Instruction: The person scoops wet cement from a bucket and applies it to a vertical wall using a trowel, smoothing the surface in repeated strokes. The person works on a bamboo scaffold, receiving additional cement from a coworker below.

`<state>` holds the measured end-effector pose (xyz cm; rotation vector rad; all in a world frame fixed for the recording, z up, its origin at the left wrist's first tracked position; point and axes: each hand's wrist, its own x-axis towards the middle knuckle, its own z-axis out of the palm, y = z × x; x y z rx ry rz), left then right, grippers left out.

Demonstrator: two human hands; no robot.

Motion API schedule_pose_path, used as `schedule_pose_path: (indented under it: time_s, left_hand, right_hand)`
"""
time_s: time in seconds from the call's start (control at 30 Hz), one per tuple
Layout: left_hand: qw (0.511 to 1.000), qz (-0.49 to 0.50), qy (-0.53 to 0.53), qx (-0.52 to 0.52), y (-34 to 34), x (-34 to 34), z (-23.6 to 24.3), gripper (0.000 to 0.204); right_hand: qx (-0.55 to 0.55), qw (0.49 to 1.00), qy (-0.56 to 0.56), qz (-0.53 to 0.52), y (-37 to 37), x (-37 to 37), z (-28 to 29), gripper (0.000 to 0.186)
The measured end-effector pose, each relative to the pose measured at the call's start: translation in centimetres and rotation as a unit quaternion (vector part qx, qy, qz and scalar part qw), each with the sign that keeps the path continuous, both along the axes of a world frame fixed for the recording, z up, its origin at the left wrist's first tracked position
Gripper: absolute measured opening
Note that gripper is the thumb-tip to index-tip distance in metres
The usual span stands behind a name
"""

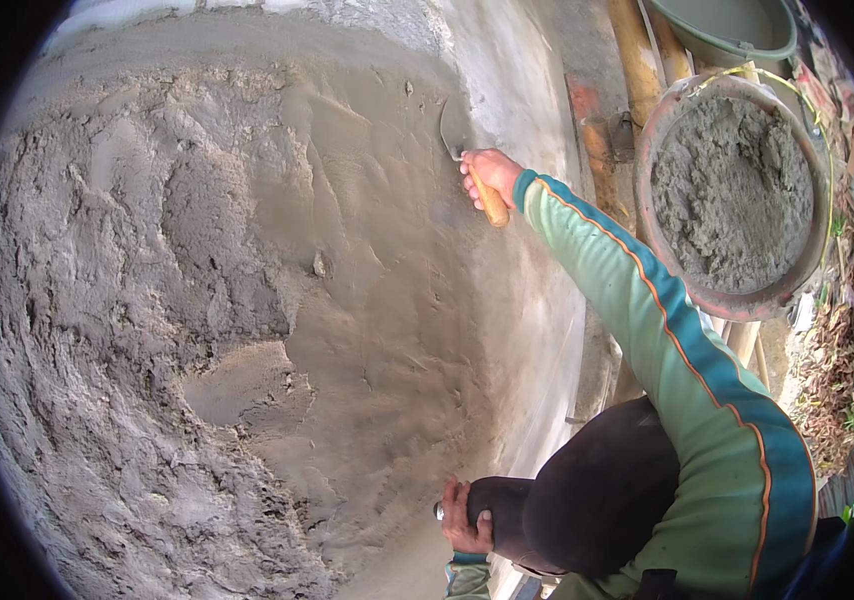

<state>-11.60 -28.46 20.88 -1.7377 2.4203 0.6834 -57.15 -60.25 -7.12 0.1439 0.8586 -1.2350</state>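
My right hand (489,178) is closed round the wooden handle of a trowel (492,205). The trowel's thin metal blade lies against wet grey mortar (377,220), near the pale strip along its right side. Under the blade the mortar is smoothed; farther left it is rough and lumpy. Low in the view, my left hand (467,518) has its fingers curled beside a dark rounded shape (502,510). A small shiny end (438,510) shows past these fingers, but what they grip is mostly hidden.
At the right stands a round tub (647,200) heaped with grey mortar. Behind it is a green basin (792,45) of greyish liquid. Bamboo poles (637,60) lie beside the tub. A dark-clothed knee (607,490) is close below my right arm. Dry leaves (827,390) cover the ground.
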Motion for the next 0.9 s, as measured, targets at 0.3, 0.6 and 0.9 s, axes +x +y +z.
schedule_pose_path:
  time_s: [0.3, 0.6, 0.9]
  left_hand:
    - [1.0, -0.007, 0.007, 0.0, 0.0, 0.1, -0.2, 0.062]
    - [1.0, -0.008, 0.006, -0.011, -0.3, -0.7, 0.0, 0.06]
    - [1.0, 0.008, -0.001, -0.019, 1.0, -0.4, 0.6, 0.063]
  right_hand:
    - [-0.176, 0.982, 0.073, 0.004, -0.3, 0.0, 10.9, 0.022]
    - [0.038, 0.983, 0.18, 0.026, -0.3, 0.5, 0.3, 0.027]
    - [-0.098, 0.989, -0.106, -0.026, -0.9, 0.4, 3.2, 0.023]
